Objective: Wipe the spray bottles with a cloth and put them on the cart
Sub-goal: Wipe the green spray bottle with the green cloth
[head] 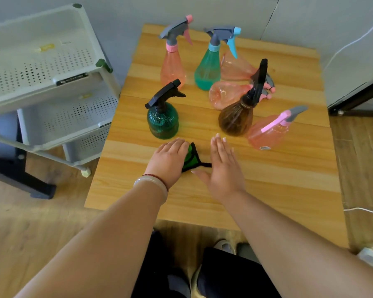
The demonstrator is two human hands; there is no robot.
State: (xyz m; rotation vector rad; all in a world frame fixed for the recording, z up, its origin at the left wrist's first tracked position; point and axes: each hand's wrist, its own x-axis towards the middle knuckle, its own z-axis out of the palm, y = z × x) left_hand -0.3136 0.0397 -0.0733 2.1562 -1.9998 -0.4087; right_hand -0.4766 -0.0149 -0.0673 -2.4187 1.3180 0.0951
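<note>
Left grip (168, 162) curls over the green, black-edged cloth (191, 157) near the wooden bench's (267, 190) front edge; right grip (223, 166) lies flat, fingers apart, just beside. I should bunch the cloth well, then take the round dark green plastic spray bottle (162, 120) nearest.

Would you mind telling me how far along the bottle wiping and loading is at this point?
Done: nothing visibly; the cart holds no bottles, and all seven spray bottles stand or lie on the table. In hand: the left hand grips the green cloth on the table, and the right hand is open beside it. Left: wiping and carting all seven, probably starting with the nearby dark green bottle.
</note>
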